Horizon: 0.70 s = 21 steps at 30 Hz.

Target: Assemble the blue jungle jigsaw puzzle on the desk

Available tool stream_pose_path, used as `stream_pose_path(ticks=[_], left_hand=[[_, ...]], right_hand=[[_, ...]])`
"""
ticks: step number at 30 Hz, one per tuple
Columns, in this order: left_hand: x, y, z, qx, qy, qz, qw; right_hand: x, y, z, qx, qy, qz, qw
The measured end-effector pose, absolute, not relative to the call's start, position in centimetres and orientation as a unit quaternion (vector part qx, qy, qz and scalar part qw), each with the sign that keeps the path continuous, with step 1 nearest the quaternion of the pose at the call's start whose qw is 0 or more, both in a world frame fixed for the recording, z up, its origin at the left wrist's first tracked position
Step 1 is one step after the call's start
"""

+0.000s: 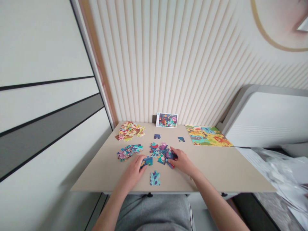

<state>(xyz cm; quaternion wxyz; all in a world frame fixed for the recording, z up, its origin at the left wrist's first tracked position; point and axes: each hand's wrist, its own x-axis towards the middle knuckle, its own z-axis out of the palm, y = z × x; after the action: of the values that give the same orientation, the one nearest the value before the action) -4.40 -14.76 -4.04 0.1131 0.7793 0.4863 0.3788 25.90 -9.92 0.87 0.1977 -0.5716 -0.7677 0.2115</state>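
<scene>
My left hand (136, 168) is closed on a blue puzzle piece (148, 161) with some yellow on it, low over the table. Fingers curled, my right hand (181, 160) grips dark purple puzzle pieces (171, 154) at the right side of a loose heap; how many it holds is hidden. The heap of puzzle pieces (155, 150) lies between and beyond my hands. A teal leaf-patterned puzzle piece (155, 178) rests by itself near the front edge. Farther back lie two dark blue puzzle pieces, one on the left (157, 136) and another on the right (181, 139).
A picture card (166, 120) leans upright against the ribbed wall. Left of the heap are a blue-purple pile of pieces (130, 151) and a red-yellow pile (130, 131). An assembled animal puzzle (209, 135) lies at the back right of the beige table (216, 166).
</scene>
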Motion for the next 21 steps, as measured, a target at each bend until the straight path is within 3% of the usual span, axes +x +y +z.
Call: stream_pose_path(ticks=[14,21], left_hand=[[-4.5,-14.9,-3.7,0.781,0.488,0.368,0.132],[-4.5,-14.9,-3.6,0.778,0.492,0.370,0.125]], right_hand=[[23.0,-8.1,1.5,-0.503,-0.761,0.255,0.321],[22.1,-4.1,0.8,-0.540,-0.768,0.261,0.225]])
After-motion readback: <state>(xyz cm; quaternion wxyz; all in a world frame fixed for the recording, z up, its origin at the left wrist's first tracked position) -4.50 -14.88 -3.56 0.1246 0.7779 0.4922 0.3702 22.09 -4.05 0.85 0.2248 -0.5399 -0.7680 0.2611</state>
